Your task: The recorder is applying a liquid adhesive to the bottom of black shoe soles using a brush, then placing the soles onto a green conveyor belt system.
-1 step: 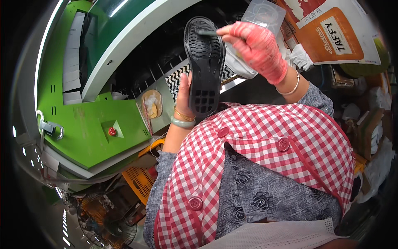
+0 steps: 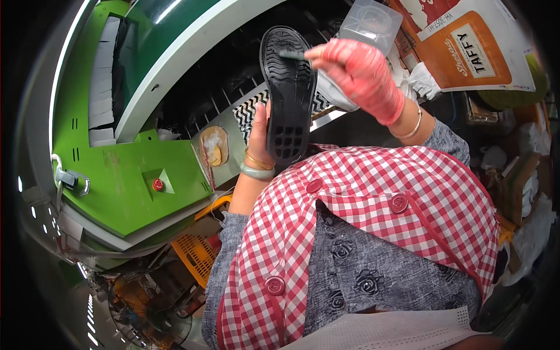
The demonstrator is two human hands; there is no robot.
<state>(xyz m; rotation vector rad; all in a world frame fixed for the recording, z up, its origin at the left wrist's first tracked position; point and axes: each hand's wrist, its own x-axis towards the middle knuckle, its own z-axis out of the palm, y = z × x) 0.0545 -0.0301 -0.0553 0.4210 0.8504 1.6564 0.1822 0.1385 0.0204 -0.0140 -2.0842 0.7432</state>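
Left hand (image 2: 258, 137) grips black sole (image 2: 287, 108); right hand (image 2: 363, 76) pinches dark tool (image 2: 293, 55); clear box (image 2: 379, 23) nearby, contents unclear.

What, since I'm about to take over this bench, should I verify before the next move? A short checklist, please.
1. Shoe sole held: ok. The left hand has its thumb at the left edge of the black sole, tread facing the camera.
2. Tool held: ok. The right hand pinches the dark tool by one end.
3. Tool touching the tread: cannot tell. Its tip overlaps the sole's upper part, but one view doesn't settle contact.
4. Both hands covered: not ok. The right has a red covering; the left thumb is bare.
5. Wrists free of jewelry: not ok. A pale green bangle circles the left wrist, for one.
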